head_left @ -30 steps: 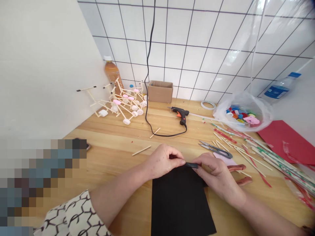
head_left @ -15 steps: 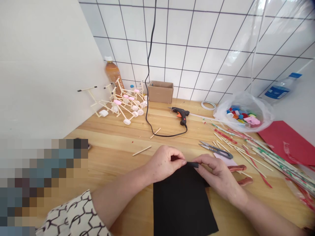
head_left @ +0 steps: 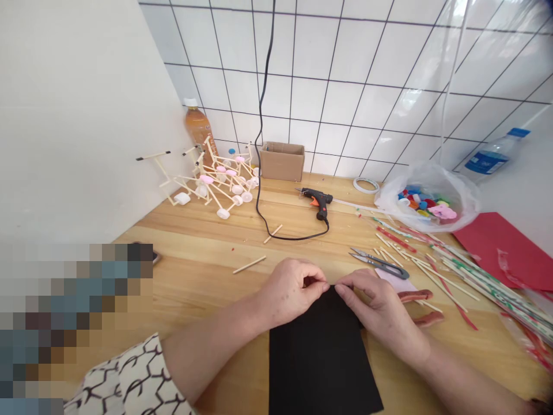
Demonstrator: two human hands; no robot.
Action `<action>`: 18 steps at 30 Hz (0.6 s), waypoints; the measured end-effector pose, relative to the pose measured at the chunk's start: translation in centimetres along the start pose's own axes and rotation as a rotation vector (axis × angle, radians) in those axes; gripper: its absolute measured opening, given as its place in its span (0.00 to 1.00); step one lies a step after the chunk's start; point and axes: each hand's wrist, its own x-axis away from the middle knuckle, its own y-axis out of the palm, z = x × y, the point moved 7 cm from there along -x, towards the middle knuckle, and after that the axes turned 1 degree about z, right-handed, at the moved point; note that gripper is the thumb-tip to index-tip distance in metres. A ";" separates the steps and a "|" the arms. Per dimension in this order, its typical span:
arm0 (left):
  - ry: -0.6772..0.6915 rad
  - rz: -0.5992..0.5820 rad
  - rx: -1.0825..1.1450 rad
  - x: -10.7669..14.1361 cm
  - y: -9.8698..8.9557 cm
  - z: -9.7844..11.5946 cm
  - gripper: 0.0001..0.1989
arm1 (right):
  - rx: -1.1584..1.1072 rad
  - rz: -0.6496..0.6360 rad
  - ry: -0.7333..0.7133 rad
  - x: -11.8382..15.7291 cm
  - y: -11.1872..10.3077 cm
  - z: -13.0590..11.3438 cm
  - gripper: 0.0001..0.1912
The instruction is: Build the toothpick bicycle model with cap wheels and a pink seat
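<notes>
A black sheet of foam paper (head_left: 324, 357) lies on the wooden table (head_left: 207, 259) in front of me, its far edge under my fingers. My left hand (head_left: 291, 291) pinches that edge from the left, and my right hand (head_left: 378, 302) pinches it from the right. Both sets of fingertips nearly meet at the middle of the edge, hiding a small part of it. A pair of metal snips (head_left: 380, 264) rests just beyond my right hand. A loose wooden stick (head_left: 249, 264) lies beyond my left hand.
A stick-and-bottle-cap model (head_left: 211, 184) stands near the tiled wall, beside a cardboard box (head_left: 282, 161). A hot glue gun (head_left: 317, 202) trails a black cable (head_left: 259, 173). To the right are a bag of bottle caps (head_left: 427, 199), bundled sticks (head_left: 479, 282) and red paper (head_left: 501, 248).
The dark strip at the sheet's far edge no longer shows between my hands. My fingers have closed in along that edge, and the sheet has stayed in about the same place.
</notes>
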 end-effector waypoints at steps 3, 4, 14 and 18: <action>-0.045 -0.045 0.070 -0.1 0.0 -0.3 0.10 | -0.029 0.012 0.010 0.0 -0.3 0.0 0.14; -0.070 -0.070 0.097 -0.1 -0.1 -0.4 0.12 | -0.041 0.018 0.015 -0.1 -0.5 0.1 0.14; -0.179 -0.224 0.137 -0.7 -0.9 -2.2 0.15 | -0.093 0.063 0.049 -0.4 -1.3 0.6 0.15; -0.164 -0.218 0.143 -0.6 -0.9 -1.9 0.15 | -0.084 0.068 0.054 -0.3 -1.4 0.6 0.15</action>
